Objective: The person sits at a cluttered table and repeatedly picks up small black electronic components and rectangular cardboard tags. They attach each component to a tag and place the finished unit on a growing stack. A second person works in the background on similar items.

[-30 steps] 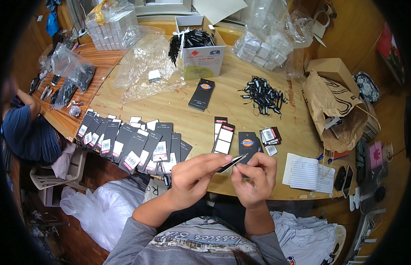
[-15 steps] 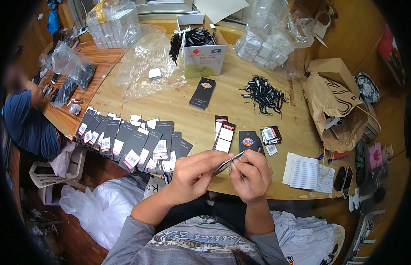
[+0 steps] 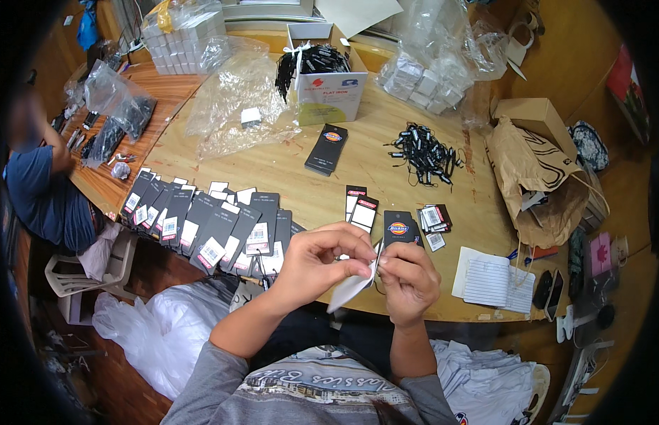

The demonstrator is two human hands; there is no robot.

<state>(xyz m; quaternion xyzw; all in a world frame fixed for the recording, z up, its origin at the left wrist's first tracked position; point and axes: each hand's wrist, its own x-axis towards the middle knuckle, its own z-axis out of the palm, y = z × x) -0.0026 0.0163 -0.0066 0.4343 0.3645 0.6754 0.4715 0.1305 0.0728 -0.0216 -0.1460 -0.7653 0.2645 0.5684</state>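
Over the table's near edge, my two hands meet at one end of a hang tag [image 3: 349,290], whose pale face hangs down between them. The thumb and fingertips of my left hand [image 3: 319,261] press at its upper end. My right hand [image 3: 410,282] is closed in a pinch on the same end; a thin dark cord shows beside those fingers. Just beyond lie red-topped tags with white panels [image 3: 363,212], a dark tag with an oval emblem [image 3: 398,227] and a small stack of barcode tags [image 3: 434,215]. Left of my hands spreads a row of dark tags with barcode stickers [image 3: 215,230].
Black cord loops [image 3: 423,152] are heaped at right; a carton [image 3: 329,99] holds more. A dark tag stack [image 3: 325,149] lies mid-table. A paper bag [image 3: 531,177], notebook [image 3: 489,278] and phone [image 3: 554,292] line the right side. Another person [image 3: 46,188] sits at left.
The held tag has turned so that its pale face shows and hangs lower. My left fingers have shifted up to its end; my right hand stays nearly in place.
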